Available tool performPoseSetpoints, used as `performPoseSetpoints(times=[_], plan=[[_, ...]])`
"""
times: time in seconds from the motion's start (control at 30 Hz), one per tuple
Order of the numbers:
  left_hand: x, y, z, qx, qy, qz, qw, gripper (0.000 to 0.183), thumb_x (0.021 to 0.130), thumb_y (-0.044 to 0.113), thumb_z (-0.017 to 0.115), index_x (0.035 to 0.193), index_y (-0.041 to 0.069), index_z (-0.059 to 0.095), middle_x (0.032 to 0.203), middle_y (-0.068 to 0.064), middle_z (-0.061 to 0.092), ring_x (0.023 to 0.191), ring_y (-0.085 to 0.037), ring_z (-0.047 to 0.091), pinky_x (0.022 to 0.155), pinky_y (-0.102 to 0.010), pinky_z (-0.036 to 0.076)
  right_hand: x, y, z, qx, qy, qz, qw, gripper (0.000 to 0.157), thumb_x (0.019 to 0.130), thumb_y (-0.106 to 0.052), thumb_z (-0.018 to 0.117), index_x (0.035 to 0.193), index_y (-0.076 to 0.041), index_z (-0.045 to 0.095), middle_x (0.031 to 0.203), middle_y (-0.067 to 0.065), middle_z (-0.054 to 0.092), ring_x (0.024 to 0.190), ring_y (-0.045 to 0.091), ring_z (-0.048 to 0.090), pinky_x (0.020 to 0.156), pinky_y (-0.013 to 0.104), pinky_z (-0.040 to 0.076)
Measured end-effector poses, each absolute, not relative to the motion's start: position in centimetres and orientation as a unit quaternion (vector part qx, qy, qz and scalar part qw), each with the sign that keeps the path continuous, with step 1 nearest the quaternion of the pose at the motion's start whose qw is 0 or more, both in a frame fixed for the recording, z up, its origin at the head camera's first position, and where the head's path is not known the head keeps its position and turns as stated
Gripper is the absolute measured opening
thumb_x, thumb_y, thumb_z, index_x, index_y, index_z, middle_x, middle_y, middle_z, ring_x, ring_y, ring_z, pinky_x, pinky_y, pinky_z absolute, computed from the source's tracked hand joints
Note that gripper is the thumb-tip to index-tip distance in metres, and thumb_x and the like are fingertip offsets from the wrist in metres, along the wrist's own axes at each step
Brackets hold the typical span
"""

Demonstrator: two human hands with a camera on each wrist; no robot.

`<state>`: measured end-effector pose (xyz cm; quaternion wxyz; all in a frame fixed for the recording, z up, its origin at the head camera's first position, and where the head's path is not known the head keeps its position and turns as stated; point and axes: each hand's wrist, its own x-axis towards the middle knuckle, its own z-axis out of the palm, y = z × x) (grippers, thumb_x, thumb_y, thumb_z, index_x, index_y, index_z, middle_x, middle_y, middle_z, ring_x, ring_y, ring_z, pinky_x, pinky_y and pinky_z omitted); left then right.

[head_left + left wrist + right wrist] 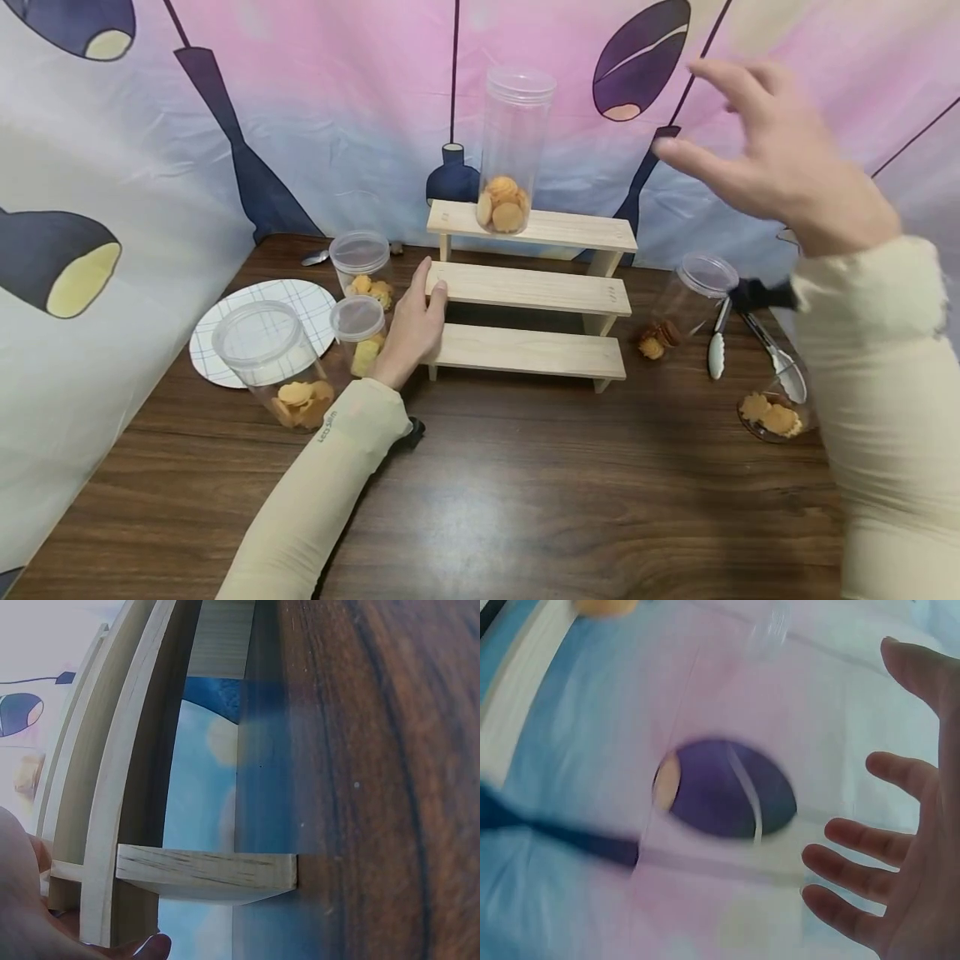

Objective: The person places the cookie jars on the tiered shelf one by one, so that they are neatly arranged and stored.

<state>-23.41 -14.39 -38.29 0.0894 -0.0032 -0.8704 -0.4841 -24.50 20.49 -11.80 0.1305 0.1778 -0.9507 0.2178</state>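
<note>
A three-step wooden display shelf (528, 287) stands on the table. My left hand (411, 329) holds its left end, with the thumb at the middle step. The left wrist view shows a fingertip (154, 947) under the end of a step (105, 825). On the top step stands a tall clear jar (517, 142) with a lid and several round cookies (503, 204) at its bottom. My right hand (780, 158) is raised to the right of that jar, apart from it. Its fingers (862, 870) are spread and hold nothing.
Left of the shelf are a wide jar (266, 358), two smaller jars (360, 254) of cookies, a white checked plate (225, 321) and a spoon (316, 257). At right stand a cookie jar (693, 287), tongs (717, 354) and another cookie container (772, 417), partly behind the right sleeve.
</note>
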Motion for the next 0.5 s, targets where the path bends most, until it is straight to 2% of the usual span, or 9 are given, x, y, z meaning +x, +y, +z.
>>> performPoseSetpoints(times=[0.1, 0.3, 0.43, 0.5], plan=[[-23.5, -14.4, -38.3, -0.007, -0.871, -0.483, 0.087, 0.061, 0.106, 0.053, 0.028, 0.161, 0.033, 0.013, 0.164, -0.005, 0.024, 0.147, -0.032, 0.029, 0.117, -0.053, 0.027, -22.8, 24.5, -13.4, 0.157, -0.956, 0.197, 0.152, 0.079, 0.090, -0.042, 0.070, 0.156, -0.047, 0.026, 0.160, 0.016, 0.021, 0.129, 0.043, 0.033, 0.096, 0.070, 0.025], [-23.6, -14.6, -38.3, -0.004, -0.875, -0.477, 0.083, 0.061, 0.105, 0.054, 0.028, 0.161, 0.034, 0.012, 0.164, -0.006, 0.024, 0.148, -0.033, 0.028, 0.117, -0.053, 0.026, -20.2, 30.7, -17.0, 0.094, -0.960, 0.164, 0.209, 0.081, 0.090, -0.049, 0.067, 0.158, -0.023, 0.032, 0.151, 0.033, 0.028, 0.128, 0.055, 0.032, 0.100, 0.070, 0.024], [-23.6, -14.6, -38.3, -0.003, -0.876, -0.475, 0.082, 0.062, 0.105, 0.055, 0.027, 0.161, 0.035, 0.011, 0.164, -0.007, 0.025, 0.147, -0.034, 0.028, 0.117, -0.054, 0.026, -19.0, 34.0, -19.3, 0.065, -0.959, 0.137, 0.238, 0.082, 0.093, -0.060, 0.057, 0.157, -0.013, 0.033, 0.144, 0.038, 0.032, 0.126, 0.055, 0.032, 0.101, 0.068, 0.024], [-23.6, -14.5, -38.3, -0.004, -0.877, -0.474, 0.079, 0.062, 0.105, 0.056, 0.027, 0.161, 0.035, 0.011, 0.164, -0.007, 0.024, 0.147, -0.034, 0.028, 0.117, -0.054, 0.026, -18.3, 35.7, -20.6, 0.047, -0.963, 0.123, 0.235, 0.083, 0.095, -0.062, 0.051, 0.158, -0.012, 0.030, 0.144, 0.039, 0.031, 0.125, 0.054, 0.030, 0.102, 0.068, 0.023]])
